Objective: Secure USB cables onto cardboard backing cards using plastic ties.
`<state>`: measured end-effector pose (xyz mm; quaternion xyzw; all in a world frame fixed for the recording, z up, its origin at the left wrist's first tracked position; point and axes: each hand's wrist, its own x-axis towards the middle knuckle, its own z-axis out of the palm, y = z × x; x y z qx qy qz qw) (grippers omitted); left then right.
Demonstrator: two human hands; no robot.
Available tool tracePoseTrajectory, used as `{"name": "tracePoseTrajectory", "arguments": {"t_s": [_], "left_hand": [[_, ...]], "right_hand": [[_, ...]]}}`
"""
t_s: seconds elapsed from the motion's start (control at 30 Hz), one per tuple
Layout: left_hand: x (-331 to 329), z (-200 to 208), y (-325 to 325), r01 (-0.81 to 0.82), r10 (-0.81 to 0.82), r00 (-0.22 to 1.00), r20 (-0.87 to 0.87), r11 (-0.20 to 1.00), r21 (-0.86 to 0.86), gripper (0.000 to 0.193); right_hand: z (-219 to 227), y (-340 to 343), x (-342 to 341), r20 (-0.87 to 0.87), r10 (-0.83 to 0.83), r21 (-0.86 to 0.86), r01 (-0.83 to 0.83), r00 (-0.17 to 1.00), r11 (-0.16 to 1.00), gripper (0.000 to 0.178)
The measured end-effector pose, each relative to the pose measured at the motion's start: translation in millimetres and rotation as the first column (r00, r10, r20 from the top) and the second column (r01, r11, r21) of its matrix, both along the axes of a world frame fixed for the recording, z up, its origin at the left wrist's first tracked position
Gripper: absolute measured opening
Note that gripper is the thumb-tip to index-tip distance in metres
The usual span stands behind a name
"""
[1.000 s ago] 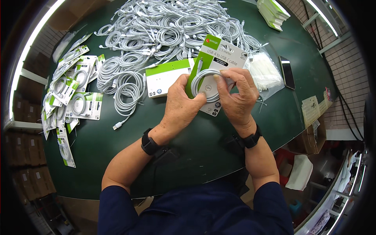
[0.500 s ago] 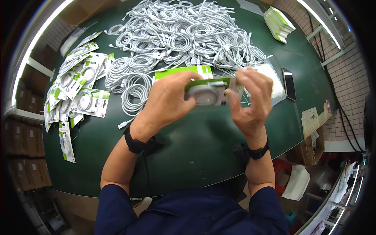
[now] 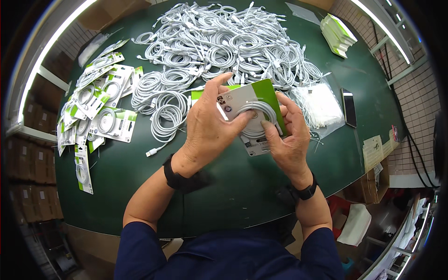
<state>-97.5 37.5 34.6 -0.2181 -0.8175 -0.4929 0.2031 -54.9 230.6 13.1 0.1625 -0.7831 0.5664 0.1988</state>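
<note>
A green and white packaging card [image 3: 240,100] is tilted up over the table, with a coiled white charging cable [image 3: 266,108] lying against its face. My left hand [image 3: 205,128] grips the card's left side, its thumb pressing on the coil. At the right edge, my right hand [image 3: 290,140] holds the card, thumb on the coil's lower right and fingers behind. Partly hidden behind my left hand lies more green card [image 3: 197,95]. Close beyond it are loose coiled cables [image 3: 169,114], one plug pointing toward me.
A large heap of white cables [image 3: 224,44] covers the far table. Several carded cables [image 3: 106,120] are piled at left. On the right are a bag of thin white strips [image 3: 322,109], a phone [image 3: 348,107] and a stack of folded cards [image 3: 337,35].
The card has turned from a steep, nearly edge-on tilt to show its face and coil. My right hand has come from beside its end to grip its right edge.
</note>
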Motion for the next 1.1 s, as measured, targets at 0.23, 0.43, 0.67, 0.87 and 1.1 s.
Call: {"name": "tracePoseTrajectory", "arguments": {"t_s": [0.23,0.43,0.67,0.87,1.1], "left_hand": [[2.7,-8.9,8.5,0.050,-0.264,0.897,0.354,0.857,0.513,0.056],[-2.7,-4.5,-6.4,0.131,-0.501,0.656,0.564,0.812,0.569,0.033],[3.8,-1.6,0.6,0.143,-0.502,0.722,0.476,0.781,0.607,0.028],[9.5,-5.6,0.4,0.218,-0.441,0.756,0.484,0.867,0.449,0.033],[16.7,-2.0,12.5,0.228,-0.395,0.821,0.411,0.888,0.399,0.027]], "right_hand": [[-2.8,-7.1,0.1,0.055,0.036,-0.097,-0.031,0.998,0.995,0.063],[-3.8,-8.7,-1.3,0.128,0.044,-0.121,-0.028,0.991,0.992,0.064],[-0.1,-3.8,-1.1,-0.105,-0.113,0.146,0.128,0.988,0.981,0.063],[4.5,4.0,-8.3,-0.549,-0.176,0.279,0.378,0.817,0.883,0.047],[3.6,1.2,-12.9,-0.569,-0.159,0.335,0.404,0.807,0.851,0.033]]}}
